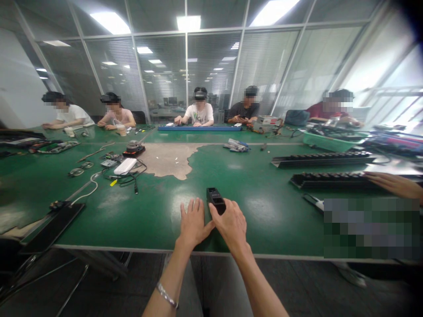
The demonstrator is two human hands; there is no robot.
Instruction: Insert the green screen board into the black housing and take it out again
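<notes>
A small black oblong device (214,197) with a dark top face lies on the green table (264,220) in front of me. My right hand (232,223) is wrapped round its near end, thumb along the left side, so that end is hidden. Just left of the device, my left hand (191,223) rests flat on the tabletop with its fingers stretched out and nothing in them. The left thumb reaches toward the right hand, close to the right thumb. What kind of device it is I cannot make out.
A white box with cables (125,166) lies left of centre, and a black panel (54,226) near the front left edge. Two long black rails (327,179) and a green basket (333,140) are on the right. A neighbour's hand (396,182) touches a rail. Several people sit opposite.
</notes>
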